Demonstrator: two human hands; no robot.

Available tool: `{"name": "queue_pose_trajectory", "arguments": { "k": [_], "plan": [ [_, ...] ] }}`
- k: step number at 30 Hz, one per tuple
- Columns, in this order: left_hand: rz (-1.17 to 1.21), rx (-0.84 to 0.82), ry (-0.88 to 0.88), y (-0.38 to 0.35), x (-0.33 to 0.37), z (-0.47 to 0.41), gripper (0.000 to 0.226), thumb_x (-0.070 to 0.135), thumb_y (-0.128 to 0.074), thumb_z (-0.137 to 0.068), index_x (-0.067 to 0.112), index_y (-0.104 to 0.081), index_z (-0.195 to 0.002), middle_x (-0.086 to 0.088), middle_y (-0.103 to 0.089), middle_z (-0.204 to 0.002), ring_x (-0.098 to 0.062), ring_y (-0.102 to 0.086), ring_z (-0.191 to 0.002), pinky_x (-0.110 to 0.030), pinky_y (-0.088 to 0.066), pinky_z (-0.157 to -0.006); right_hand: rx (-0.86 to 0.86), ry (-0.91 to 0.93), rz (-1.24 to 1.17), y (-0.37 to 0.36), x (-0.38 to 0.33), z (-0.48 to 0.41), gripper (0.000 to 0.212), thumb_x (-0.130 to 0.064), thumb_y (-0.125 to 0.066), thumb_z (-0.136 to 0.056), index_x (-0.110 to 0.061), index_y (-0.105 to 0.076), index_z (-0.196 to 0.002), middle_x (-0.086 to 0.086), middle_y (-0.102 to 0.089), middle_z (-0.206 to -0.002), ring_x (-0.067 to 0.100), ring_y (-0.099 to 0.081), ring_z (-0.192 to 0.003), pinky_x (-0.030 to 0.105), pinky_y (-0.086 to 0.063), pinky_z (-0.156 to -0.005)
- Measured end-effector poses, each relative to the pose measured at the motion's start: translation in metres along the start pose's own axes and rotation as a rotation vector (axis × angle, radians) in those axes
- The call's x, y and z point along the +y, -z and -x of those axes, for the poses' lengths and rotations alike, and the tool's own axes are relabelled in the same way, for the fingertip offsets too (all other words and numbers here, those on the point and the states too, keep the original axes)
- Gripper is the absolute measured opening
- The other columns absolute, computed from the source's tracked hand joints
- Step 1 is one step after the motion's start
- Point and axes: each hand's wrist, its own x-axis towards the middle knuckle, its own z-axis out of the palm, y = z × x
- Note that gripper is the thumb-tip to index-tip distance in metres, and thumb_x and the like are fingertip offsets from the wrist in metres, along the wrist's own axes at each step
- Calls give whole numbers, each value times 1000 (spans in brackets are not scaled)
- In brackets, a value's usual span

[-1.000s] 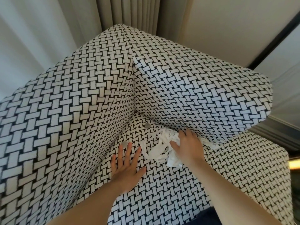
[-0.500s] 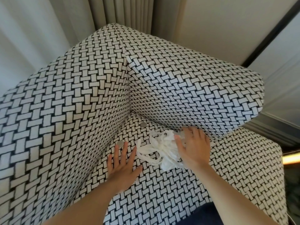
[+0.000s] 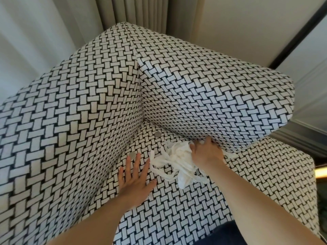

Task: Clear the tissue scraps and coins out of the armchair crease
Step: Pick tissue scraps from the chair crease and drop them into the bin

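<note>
A heap of white tissue scraps point(image 3: 174, 160) lies on the black-and-white woven armchair seat point(image 3: 177, 209), along the crease under the right arm. My right hand point(image 3: 206, 152) is closed over the heap's right side, fingertips at the crease. My left hand point(image 3: 135, 179) rests flat on the seat with fingers spread, holding nothing. One silver coin point(image 3: 132, 155) lies just past its fingertips by the left crease. Another coin point(image 3: 157, 134) sits near the back corner. A scrap point(image 3: 230, 154) trails out right of my right hand.
The chair back point(image 3: 70, 129) rises on the left and the padded arm point(image 3: 221, 103) overhangs the crease on the right. Curtains point(image 3: 132, 9) and a pale wall stand behind the chair. Dark fabric shows at the bottom edge point(image 3: 224, 234).
My right hand has slid along the crease and bunched the tissue scraps together under its fingers. My left hand has stayed flat on the seat.
</note>
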Motion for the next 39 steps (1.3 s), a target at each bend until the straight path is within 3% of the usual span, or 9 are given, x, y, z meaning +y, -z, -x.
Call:
{"name": "queue_pose_trajectory", "arguments": {
  "k": [4,6,11,17,24,30,34,36,39],
  "plan": [
    [-2,2,0,0,0,1,71,63,-15,-93,35,44,-121,11,64,-122,-15,62,-111,-34,43,-85,-43,-32,91,1,-1,-10,64,-54,-16,-97,-10,-52,-126,12,-55,-111,22,-59,-89,34,-46,-79],
    [-2,3,-3,1,0,1,71,63,-15,-93,36,44,-120,12,64,-121,-15,62,-111,-34,43,-84,-52,-25,138,4,-1,-14,67,-56,-17,-97,-5,-58,-114,9,-59,-100,20,-58,-85,33,-44,-76],
    [3,10,-9,1,0,1,70,62,-17,-93,37,43,-121,11,62,-124,-15,61,-112,-33,44,-84,-59,46,188,12,-4,-15,61,-51,-15,-99,-13,-62,-104,4,-54,-82,18,-53,-76,28,-44,-67],
    [-21,17,0,1,1,1,71,63,-14,-92,37,46,-117,11,64,-121,-14,63,-108,-32,47,-79,4,115,254,17,2,-11,64,-52,-14,-99,-14,-62,-82,0,-48,-64,11,-44,-53,23,-29,-44],
    [-10,21,-1,1,1,1,72,63,-15,-93,36,46,-120,9,62,-124,-16,62,-111,-33,45,-81,124,152,192,22,19,-1,66,-62,-17,-95,-16,-53,-63,-2,-45,-55,10,-41,-47,22,-30,-41],
    [-12,39,-6,1,2,2,71,65,-12,-91,36,46,-120,9,61,-126,-16,60,-113,-32,46,-81,201,198,194,18,27,9,66,-59,-18,-96,-17,-59,-68,-4,-42,-52,9,-38,-44,22,-27,-40],
    [-13,45,-7,1,3,3,71,63,-14,-93,34,45,-122,9,62,-125,-16,61,-112,-31,47,-80,227,210,224,24,32,16,62,-60,-18,-96,-18,-52,-66,-4,-41,-53,9,-36,-45,23,-27,-42],
    [-14,47,-6,1,3,3,72,63,-14,-93,33,45,-122,9,62,-125,-16,61,-111,-31,47,-78,237,216,293,30,36,18,61,-61,-14,-95,-20,-59,-96,-4,-40,-54,10,-37,-46,23,-29,-43],
    [-14,47,-3,1,2,2,72,63,-14,-93,34,45,-122,10,62,-124,-15,62,-111,-31,47,-79,159,183,394,34,35,15,68,-67,-10,-91,-28,-47,-132,-2,-45,-61,13,-47,-55,22,-32,-49]
  ]
}}
